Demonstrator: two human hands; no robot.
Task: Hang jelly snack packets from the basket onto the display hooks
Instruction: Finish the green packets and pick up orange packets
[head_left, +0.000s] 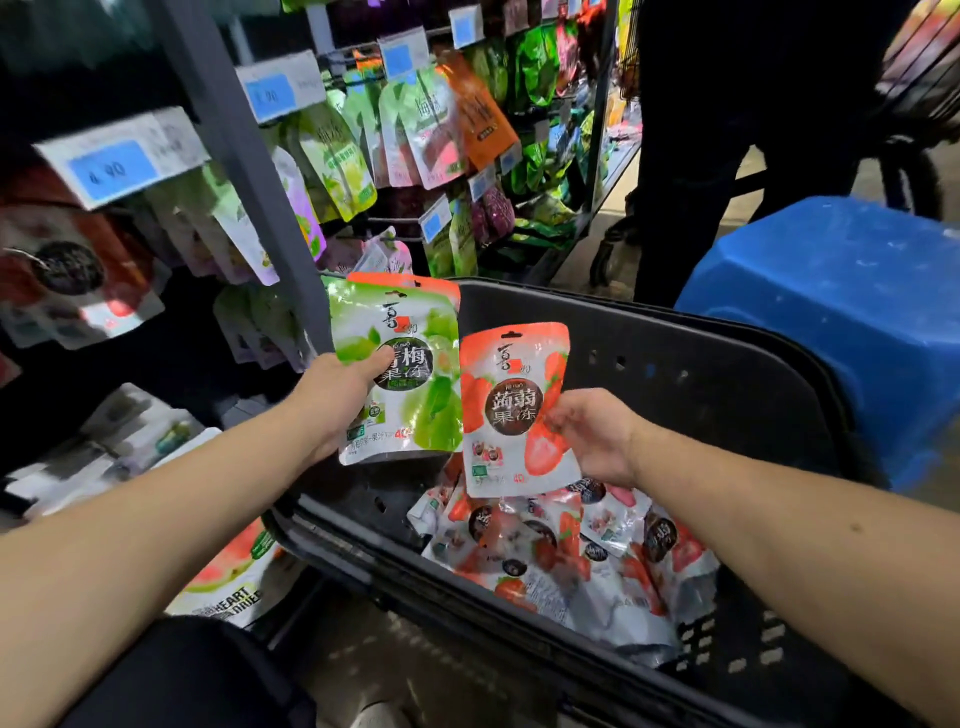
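My left hand grips a green jelly packet, and an orange packet sits behind it in the same hand. An orange-red strawberry jelly packet is pinched upright at its right edge by my right hand. Both hands hover over the black basket. Several more strawberry packets lie heaped on the basket floor. The display hooks with hanging snack packets and blue price tags fill the upper left.
A grey rack upright stands just left of the basket. A blue plastic stool sits behind the basket on the right. Another person's dark legs stand in the aisle beyond. Loose packets lie low on the left.
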